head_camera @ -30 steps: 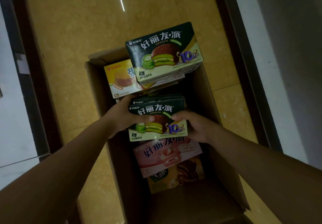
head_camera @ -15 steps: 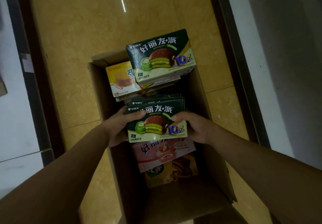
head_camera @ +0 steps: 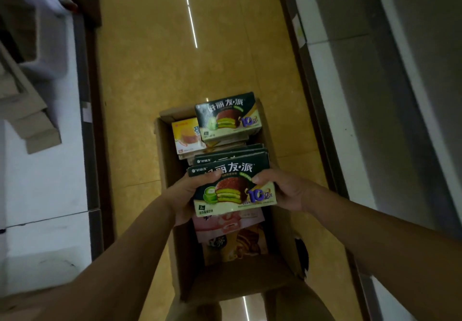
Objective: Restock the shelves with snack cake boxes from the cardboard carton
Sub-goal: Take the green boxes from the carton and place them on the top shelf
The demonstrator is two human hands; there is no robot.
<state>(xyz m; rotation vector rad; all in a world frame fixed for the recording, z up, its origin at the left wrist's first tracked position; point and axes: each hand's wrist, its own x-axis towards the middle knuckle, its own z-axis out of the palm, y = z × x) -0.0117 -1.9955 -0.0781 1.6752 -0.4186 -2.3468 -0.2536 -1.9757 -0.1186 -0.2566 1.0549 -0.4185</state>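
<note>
Both hands are gripping a green snack cake box (head_camera: pixel 235 193) above the middle of the cardboard carton (head_camera: pixel 165 160), which is standing open on the yellow floor (head_camera: pixel 200 70) between two shelving units. The left hand (head_camera: pixel 185 195) is curling round the box's left edge with the thumb lying across the printed face. The right hand (head_camera: pixel 282 190) is pinching the right edge, thumb on top and fingers tucked beneath.

Just behind the held box, more green box edges (head_camera: pixel 225 157) are showing. In this dim light it is hard to say whether they are lying in the carton or being lifted along with it. A pink box (head_camera: pixel 227 223) and a brown box (head_camera: pixel 237 245) are lying below on the near side. At the far end another green box (head_camera: pixel 227 115) is sitting on top of a yellow box (head_camera: pixel 186 134).

The main risk is coming from that uncertain stack. If several boxes are being carried by edge pressure alone, the lower ones could slide out and drop back into the carton or onto the floor. The glossy card is probably offering little friction, so a loosening thumb on the turn toward a shelf (head_camera: pixel 350 95) would be enough. The far green box is overhanging its support, and knocking the carton could be tipping it off.
</note>
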